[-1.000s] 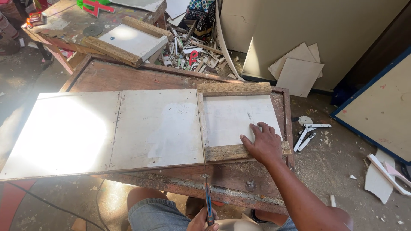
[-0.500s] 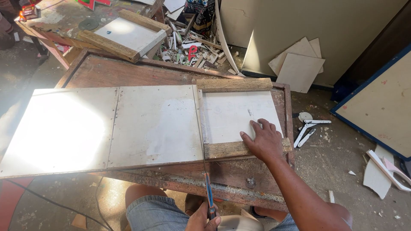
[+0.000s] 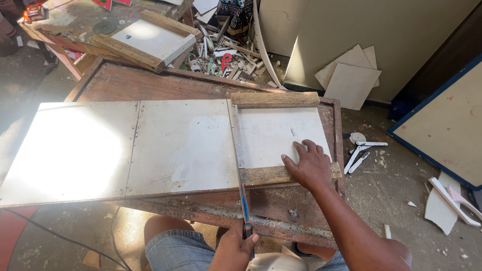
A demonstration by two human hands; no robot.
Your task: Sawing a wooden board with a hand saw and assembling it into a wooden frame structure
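My right hand (image 3: 311,164) lies flat, fingers spread, on a small white panel (image 3: 271,133) framed by two rough wooden battens (image 3: 275,99) at its far and near edges. The panel butts against a long white board (image 3: 125,150) lying across a worn wooden table (image 3: 150,88). My left hand (image 3: 235,249), low in front of the table, grips a thin blue-handled blade (image 3: 244,208). The blade points up at the seam between panel and board, at the table's near edge.
A second workbench (image 3: 75,22) at the back left carries another framed white panel (image 3: 150,40). Scrap wood and offcuts (image 3: 221,55) lie piled behind the table. White board pieces (image 3: 351,80) lean on the wall at right, and a blue-edged sheet (image 3: 442,130) stands at far right. A cable (image 3: 60,236) crosses the floor.
The blade in my left hand has risen toward the near edge of the boards. My right hand stays pressed on the small panel. The view has shifted slightly.
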